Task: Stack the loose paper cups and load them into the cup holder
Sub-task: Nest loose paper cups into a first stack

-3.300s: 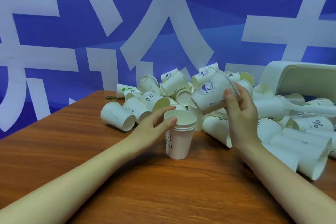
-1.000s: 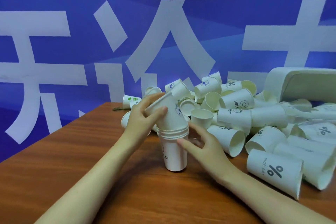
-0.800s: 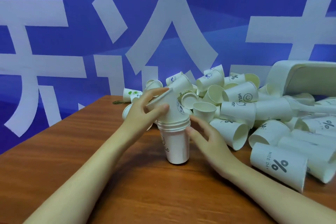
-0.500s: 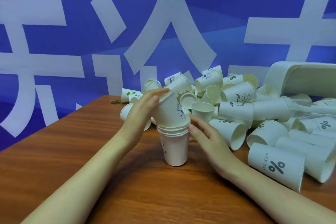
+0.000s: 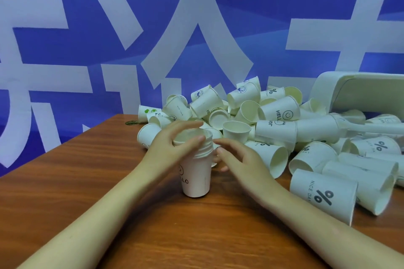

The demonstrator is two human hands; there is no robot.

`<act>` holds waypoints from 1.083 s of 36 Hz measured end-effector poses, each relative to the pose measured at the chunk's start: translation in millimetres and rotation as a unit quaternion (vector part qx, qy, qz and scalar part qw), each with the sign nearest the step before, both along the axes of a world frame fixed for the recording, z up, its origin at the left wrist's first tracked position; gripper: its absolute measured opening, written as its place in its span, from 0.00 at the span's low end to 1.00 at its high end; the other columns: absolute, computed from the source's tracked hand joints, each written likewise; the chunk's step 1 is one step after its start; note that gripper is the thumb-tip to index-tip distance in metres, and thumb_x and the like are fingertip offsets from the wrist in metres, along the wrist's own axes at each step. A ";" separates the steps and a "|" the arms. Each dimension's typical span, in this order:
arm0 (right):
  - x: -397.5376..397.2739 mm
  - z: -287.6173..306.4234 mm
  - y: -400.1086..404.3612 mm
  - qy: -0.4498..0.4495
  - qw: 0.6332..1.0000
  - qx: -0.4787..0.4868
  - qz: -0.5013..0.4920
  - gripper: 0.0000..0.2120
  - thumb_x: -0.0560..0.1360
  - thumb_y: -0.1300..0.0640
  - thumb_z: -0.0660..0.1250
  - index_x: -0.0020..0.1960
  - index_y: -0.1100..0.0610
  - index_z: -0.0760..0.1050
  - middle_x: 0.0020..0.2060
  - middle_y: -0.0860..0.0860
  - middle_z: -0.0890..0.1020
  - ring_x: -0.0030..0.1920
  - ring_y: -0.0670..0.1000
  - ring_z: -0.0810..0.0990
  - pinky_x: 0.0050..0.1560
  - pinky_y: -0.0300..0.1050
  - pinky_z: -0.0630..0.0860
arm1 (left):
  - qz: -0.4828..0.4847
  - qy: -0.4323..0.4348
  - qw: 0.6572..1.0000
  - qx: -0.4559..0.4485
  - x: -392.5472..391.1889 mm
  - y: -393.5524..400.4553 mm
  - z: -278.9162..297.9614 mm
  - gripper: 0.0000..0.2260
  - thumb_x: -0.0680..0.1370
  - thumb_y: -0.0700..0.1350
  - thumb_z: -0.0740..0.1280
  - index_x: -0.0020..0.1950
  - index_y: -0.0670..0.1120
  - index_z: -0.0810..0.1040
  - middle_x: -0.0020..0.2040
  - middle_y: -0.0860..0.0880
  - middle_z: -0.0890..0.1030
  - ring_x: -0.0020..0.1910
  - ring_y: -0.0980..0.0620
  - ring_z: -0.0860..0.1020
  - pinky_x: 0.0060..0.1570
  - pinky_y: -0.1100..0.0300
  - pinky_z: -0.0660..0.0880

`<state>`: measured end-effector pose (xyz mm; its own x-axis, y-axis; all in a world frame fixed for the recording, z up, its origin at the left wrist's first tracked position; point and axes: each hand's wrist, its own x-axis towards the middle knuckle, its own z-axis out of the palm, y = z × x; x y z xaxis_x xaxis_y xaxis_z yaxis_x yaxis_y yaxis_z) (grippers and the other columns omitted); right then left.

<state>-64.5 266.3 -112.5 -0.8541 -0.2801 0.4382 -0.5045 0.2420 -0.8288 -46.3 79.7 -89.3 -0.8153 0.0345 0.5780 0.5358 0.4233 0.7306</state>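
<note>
An upright stack of white paper cups (image 5: 196, 172) stands on the wooden table (image 5: 87, 181), its lowest cup printed with "HELLO". My left hand (image 5: 170, 146) reaches over the top of the stack, thumb on the near rim and fingers across the far rim, and grips the top cup, which sits level in the stack. My right hand (image 5: 236, 157) lies just right of the stack with relaxed fingers, its fingertips near the rims and holding nothing. A heap of loose cups (image 5: 275, 116) lies behind and to the right. The white cup holder (image 5: 358, 91) lies on its side at far right.
A loose cup printed "NICE DAY %" (image 5: 323, 196) lies on its side close to my right forearm. One small cup (image 5: 236, 130) stands upright just behind the stack. A blue wall banner with large white characters (image 5: 196, 50) backs the table.
The tilted cup in my left hand has gone down into the stack and now sits level. My right hand stays beside the stack, drawn slightly off it.
</note>
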 end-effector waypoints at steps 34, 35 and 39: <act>73.6 15.7 154.2 0.033 0.915 0.363 -0.171 0.28 0.73 0.47 0.69 0.69 0.49 0.62 0.63 0.46 0.67 0.61 0.47 0.71 0.55 0.42 0.69 | -0.113 -0.082 0.985 0.097 30.0 68.5 -15.3 0.23 0.75 0.49 0.71 0.68 0.56 0.70 0.67 0.59 0.72 0.57 0.77 0.71 0.59 0.72 0.69; 71.2 18.1 151.6 0.031 0.927 0.328 -0.180 0.27 0.73 0.48 0.70 0.67 0.50 0.63 0.60 0.46 0.68 0.59 0.47 0.71 0.52 0.40 0.68 | -0.105 -0.087 0.985 0.108 29.9 68.1 -15.3 0.24 0.72 0.51 0.72 0.67 0.56 0.72 0.65 0.59 0.74 0.57 0.74 0.73 0.59 0.69 0.71; 54.2 31.3 139.9 0.028 0.971 0.107 -0.212 0.21 0.72 0.52 0.73 0.59 0.50 0.66 0.55 0.46 0.72 0.55 0.48 0.71 0.45 0.33 0.66 | -0.070 -0.102 0.980 0.158 27.2 62.5 -13.9 0.26 0.65 0.55 0.73 0.63 0.58 0.75 0.56 0.59 0.80 0.53 0.62 0.79 0.53 0.65 0.74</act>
<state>-10.3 406.2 -81.2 -0.8888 0.0026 0.4582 -0.3647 0.6015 -0.7108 -19.1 142.3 -103.2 -0.9148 -0.0009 0.4039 0.4022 0.0916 0.9110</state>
